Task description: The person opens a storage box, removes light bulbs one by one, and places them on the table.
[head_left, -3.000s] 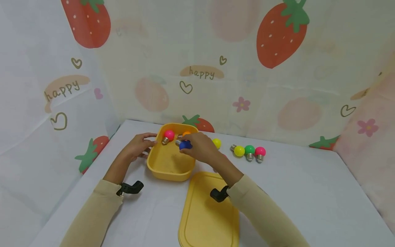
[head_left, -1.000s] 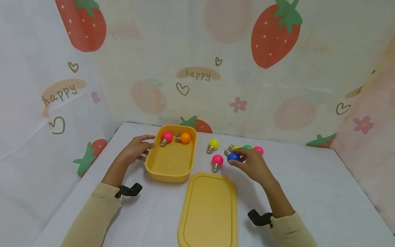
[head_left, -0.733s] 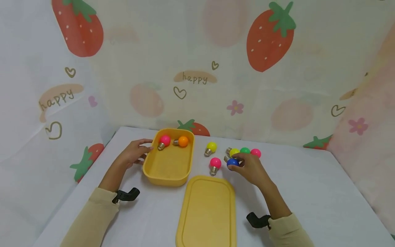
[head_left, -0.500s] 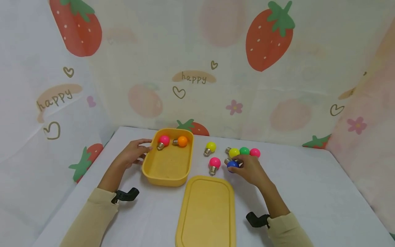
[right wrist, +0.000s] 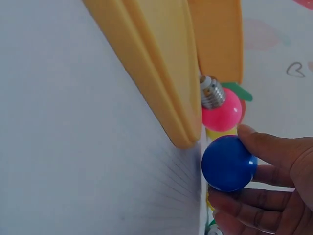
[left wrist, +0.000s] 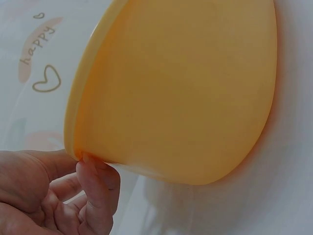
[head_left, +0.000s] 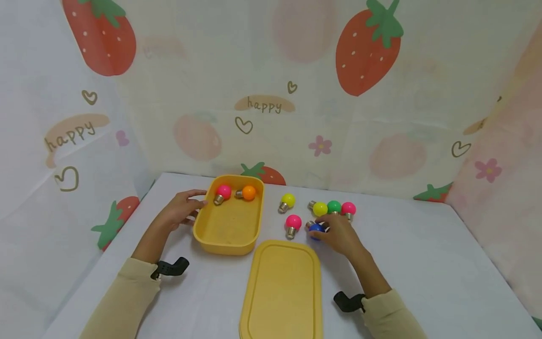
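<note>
Now, the right hand (head_left: 340, 233) is pinching the blue bulb (head_left: 315, 231) between thumb and fingers; the relaxed left hand (head_left: 180, 210) is touching the tub (head_left: 227, 226).

Glossy blue bulb (right wrist: 229, 163) w/ metal base (head_left: 310, 224), smooth plast. tub (left wrist: 181, 98), matt plast. lid (head_left: 281, 292)

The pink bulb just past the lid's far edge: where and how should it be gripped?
I'd pinch the pink bulb by its round globe, from above, across its left and right sides. The globe is its widest part, and its narrower metal base points toward the yellow lid. The blue bulb is close on the right, so the top looks the freer approach.
</note>
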Demonstrator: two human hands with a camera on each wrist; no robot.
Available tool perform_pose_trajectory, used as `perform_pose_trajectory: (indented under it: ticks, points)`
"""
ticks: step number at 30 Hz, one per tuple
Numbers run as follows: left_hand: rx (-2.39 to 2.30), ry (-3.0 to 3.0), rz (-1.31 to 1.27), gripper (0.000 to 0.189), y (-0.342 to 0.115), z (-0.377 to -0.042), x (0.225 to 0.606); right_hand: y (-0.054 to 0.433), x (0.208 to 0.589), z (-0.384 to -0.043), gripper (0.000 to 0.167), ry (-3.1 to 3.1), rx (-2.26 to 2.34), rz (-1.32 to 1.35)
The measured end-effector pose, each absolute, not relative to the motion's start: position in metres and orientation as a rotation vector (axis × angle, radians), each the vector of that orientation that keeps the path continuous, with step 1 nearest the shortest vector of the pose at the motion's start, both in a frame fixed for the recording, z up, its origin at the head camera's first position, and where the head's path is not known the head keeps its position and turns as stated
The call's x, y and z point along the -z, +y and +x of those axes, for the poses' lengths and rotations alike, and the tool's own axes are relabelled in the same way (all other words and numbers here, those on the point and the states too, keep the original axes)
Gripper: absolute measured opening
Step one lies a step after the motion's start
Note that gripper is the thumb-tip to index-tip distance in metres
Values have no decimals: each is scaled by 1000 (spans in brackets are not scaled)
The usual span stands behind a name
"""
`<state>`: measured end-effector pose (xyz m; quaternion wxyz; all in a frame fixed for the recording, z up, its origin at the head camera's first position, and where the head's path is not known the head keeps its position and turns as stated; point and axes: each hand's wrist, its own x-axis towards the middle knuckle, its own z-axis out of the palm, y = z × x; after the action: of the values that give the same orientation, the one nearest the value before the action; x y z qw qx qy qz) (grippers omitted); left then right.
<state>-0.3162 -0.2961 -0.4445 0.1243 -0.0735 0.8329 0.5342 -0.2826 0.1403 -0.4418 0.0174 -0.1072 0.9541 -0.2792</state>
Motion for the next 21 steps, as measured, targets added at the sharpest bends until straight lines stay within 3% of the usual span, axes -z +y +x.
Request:
perform_pose_trajectory:
  ticks: [21]
  points:
    - [-1563,2430,-214,57,-296,-316,445,128,446,-279,53,3043,719,-299]
